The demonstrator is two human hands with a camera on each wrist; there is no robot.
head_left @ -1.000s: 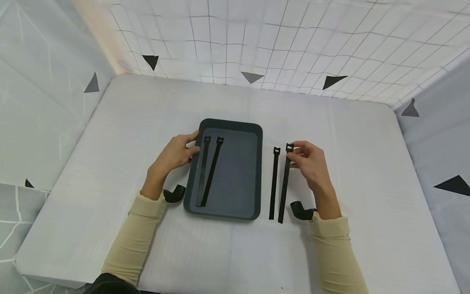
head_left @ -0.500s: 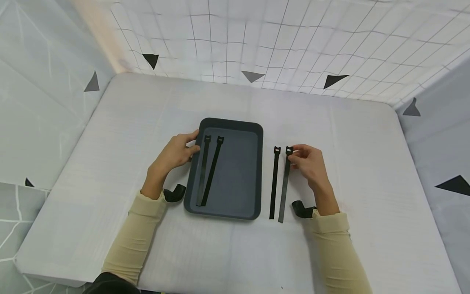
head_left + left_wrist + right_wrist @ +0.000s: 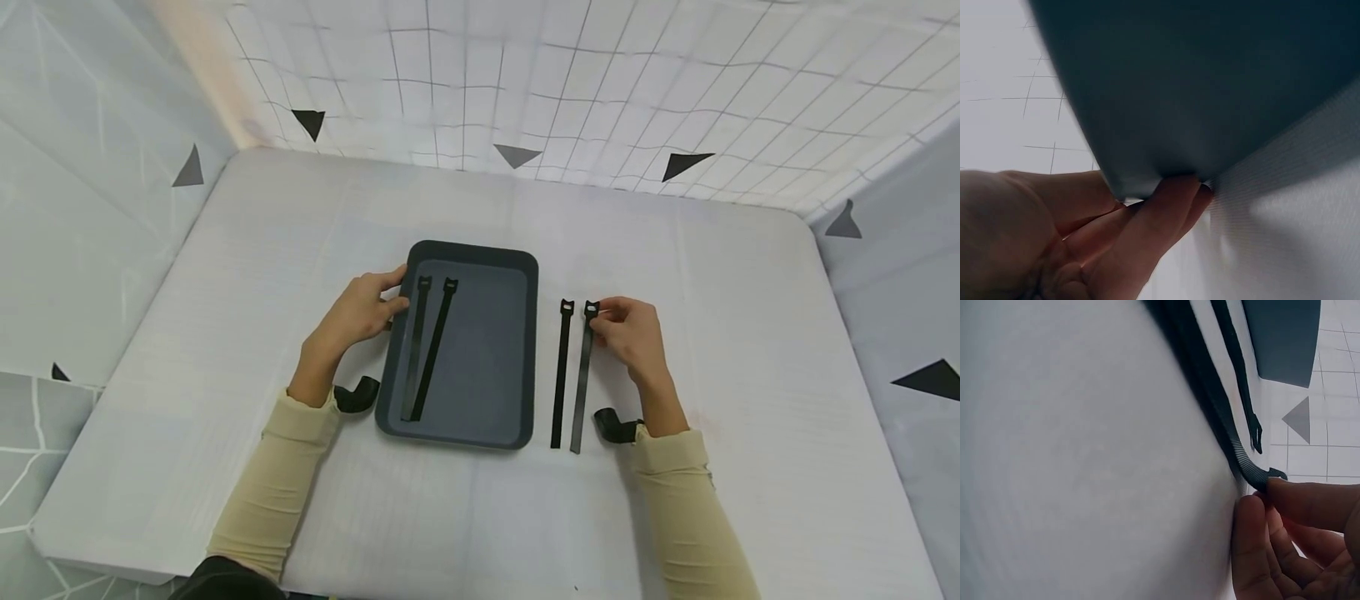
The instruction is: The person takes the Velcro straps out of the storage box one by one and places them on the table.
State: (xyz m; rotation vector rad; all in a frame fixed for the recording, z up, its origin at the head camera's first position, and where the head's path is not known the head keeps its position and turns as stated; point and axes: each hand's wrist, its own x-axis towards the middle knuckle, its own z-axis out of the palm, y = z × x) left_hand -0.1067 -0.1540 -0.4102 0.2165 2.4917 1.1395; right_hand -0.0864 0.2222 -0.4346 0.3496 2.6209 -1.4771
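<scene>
A dark grey tray (image 3: 529, 358) lies on the white table, and my left hand (image 3: 354, 312) grips its left rim. Up close in the left wrist view, fingers (image 3: 1160, 219) bend round the lower edge of the tray wall (image 3: 1179, 94). Inside the tray are two black hook-and-loop cable ties (image 3: 415, 354), slotted heads pointing away from me. Right of the tray, another cable tie (image 3: 561, 375) lies flat. Beside it, my right hand (image 3: 633, 340) pinches one more cable tie (image 3: 581, 387) near its head. That end curves up off the table in the right wrist view; its tail lies along the surface.
The white-covered table (image 3: 465, 533) stretches out around the tray. A wall with a grid pattern (image 3: 465, 83) rises behind it, with dark triangles (image 3: 517, 156) along its base. Black curved pieces (image 3: 617, 427) sit at both wrists.
The right hand has come slightly down and toward me with the cable tie, whose head now sits lower, nearly level with its neighbour. The left hand and tray have stayed put.
</scene>
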